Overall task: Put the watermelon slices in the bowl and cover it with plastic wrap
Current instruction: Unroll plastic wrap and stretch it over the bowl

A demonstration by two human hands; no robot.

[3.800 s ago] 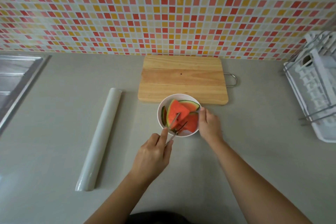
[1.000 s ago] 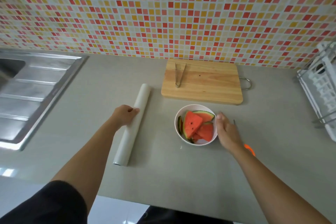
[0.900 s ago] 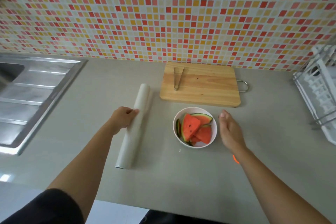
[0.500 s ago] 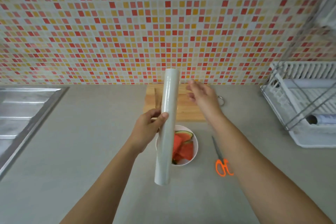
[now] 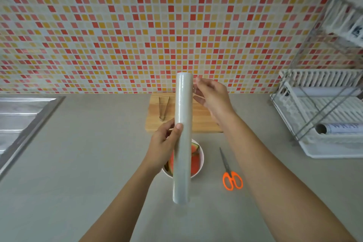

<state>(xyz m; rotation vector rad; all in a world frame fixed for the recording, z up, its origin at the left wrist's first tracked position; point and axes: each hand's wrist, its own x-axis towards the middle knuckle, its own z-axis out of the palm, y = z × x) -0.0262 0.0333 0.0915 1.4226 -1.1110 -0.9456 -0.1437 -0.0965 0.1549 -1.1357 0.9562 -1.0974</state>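
The slices are in the bowl, so the first half of the task looks done; the step in hand is the wrapping.

The left hand grips the roll of plastic wrap around its middle, thumb across the front, and holds it nearly upright in the air above the bowl. The bowl stands on the tabletop just in front of the board and is partly hidden behind the roll and the left hand.

The right hand is at the roll's upper right side with its fingers loosely bent and their tips at or just beside the film. It appears to be feeling for the free edge. Whether it already has film pinched, I cannot tell, as the wrap is too clear to show.

Next, I judge, the right hand must find and lift that edge, then draw out a sheet wider than the bowl's rim while the left hand lets the roll turn. The film clings to itself, so the pull should be even and flat. The scissors lie on the tabletop just right of the bowl, within reach for cutting the sheet. The tongs rest on the board, apart from the work.
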